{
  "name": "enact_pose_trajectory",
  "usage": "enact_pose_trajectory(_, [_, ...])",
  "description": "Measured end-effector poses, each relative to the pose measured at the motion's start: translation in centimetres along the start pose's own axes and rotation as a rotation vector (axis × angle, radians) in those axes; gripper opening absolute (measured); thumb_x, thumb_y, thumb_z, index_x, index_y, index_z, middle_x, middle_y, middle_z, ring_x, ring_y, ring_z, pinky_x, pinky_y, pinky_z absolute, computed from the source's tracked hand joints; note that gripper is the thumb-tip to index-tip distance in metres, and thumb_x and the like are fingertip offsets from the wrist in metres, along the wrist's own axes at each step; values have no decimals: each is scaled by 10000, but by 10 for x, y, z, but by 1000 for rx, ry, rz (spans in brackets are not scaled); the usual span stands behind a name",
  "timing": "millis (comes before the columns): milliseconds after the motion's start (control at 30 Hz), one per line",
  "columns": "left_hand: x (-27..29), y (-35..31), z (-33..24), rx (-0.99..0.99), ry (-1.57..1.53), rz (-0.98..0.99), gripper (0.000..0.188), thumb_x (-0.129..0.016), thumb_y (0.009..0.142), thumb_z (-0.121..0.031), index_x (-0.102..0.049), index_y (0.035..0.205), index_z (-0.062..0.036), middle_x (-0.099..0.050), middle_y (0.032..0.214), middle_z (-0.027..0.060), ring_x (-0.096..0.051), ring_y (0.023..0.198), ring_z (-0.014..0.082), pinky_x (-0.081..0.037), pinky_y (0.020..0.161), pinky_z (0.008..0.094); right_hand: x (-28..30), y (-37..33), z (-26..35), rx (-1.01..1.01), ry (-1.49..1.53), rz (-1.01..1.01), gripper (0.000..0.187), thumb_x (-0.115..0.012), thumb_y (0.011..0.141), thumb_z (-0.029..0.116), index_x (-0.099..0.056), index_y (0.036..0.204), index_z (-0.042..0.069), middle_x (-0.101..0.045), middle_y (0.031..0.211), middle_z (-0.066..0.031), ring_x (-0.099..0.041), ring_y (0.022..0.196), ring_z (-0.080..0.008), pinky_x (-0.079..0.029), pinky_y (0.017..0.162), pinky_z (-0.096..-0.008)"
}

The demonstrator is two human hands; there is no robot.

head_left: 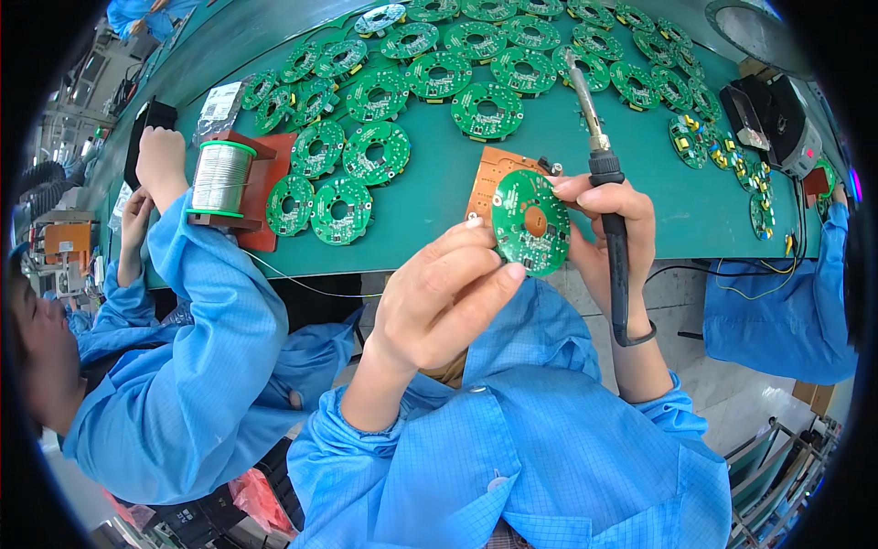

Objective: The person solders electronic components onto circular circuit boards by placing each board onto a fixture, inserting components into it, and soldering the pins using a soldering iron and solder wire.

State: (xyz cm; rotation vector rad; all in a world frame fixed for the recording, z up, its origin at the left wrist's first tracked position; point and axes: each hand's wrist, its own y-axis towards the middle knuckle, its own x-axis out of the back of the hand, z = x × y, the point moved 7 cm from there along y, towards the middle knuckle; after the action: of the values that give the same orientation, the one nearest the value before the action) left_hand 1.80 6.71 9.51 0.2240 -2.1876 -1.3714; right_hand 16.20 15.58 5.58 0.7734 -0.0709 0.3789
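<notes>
Between both hands is a round green circuit board [510, 233] with a central hole, tilted up above the table's near edge. My left hand [434, 297] is closed, pinching the board's lower left rim with thumb and fingers. My right hand [631, 215] is closed round a soldering iron [591, 114] with a black grip, its metal tip pointing up and away; the thumb and fingertips also touch the board's right edge. Behind the board, an orange-brown plate [485, 178] lies partly hidden on the table. Solder wire [311, 274] runs towards my left wrist; its end is hidden.
Many similar round boards [439, 73] cover the far part of the green table [430, 192]. A solder spool [224, 178] sits on a red-brown stand [276, 183] to the left. A co-worker's blue sleeve [219, 284] reaches in beside it. A black device [786, 123] stands right.
</notes>
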Motion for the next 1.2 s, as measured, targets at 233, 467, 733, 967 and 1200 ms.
enact_pose_trajectory(233, [38, -19, 29, 324, 277, -128, 277, -715, 655, 149, -646, 870, -11, -531, 1018, 122, -619, 829, 219, -551, 700, 307, 10, -4, -2, -65, -50, -41, 492, -633, 727, -178, -446, 1115, 59, -574, 1054, -155, -595, 1048, -301, -503, 906, -410])
enact_pose_trajectory(467, [75, -30, 66, 555, 385, -233, 236, -692, 700, 89, -603, 873, -45, -593, 1024, 106, -620, 856, 216, -516, 738, 321, 25, -15, -11, -114, -74, -80, 459, -621, 743, -168, -450, 1106, 54, -573, 1044, -146, -600, 1023, -264, -514, 875, -354])
enact_pose_trajectory(733, [33, -2, 74, 471, 516, -37, 204, -657, 735, 75, -577, 884, -38, -580, 968, 116, -600, 891, 274, -509, 726, 357, 26, -17, -14, -162, -107, -87, 428, -625, 757, -138, -459, 1100, 57, -576, 1025, -152, -604, 938, -204, -512, 792, -298])
enact_pose_trajectory(967, [23, -17, 63, 437, 530, 65, 165, -675, 730, 44, -591, 847, -37, -561, 937, 96, -586, 861, 262, -509, 699, 349, 26, -17, -15, -159, -118, -65, 422, -630, 758, -133, -464, 1099, 52, -578, 1009, -160, -610, 880, -187, -512, 758, -277])
enact_pose_trajectory(1200, [7, -19, 70, 446, 479, 122, 154, -665, 740, 25, -589, 859, -37, -544, 923, 92, -581, 852, 260, -495, 690, 355, 25, -17, -14, -158, -121, -78, 399, -634, 769, -114, -469, 1094, 49, -577, 994, -153, -609, 890, -193, -510, 749, -272])
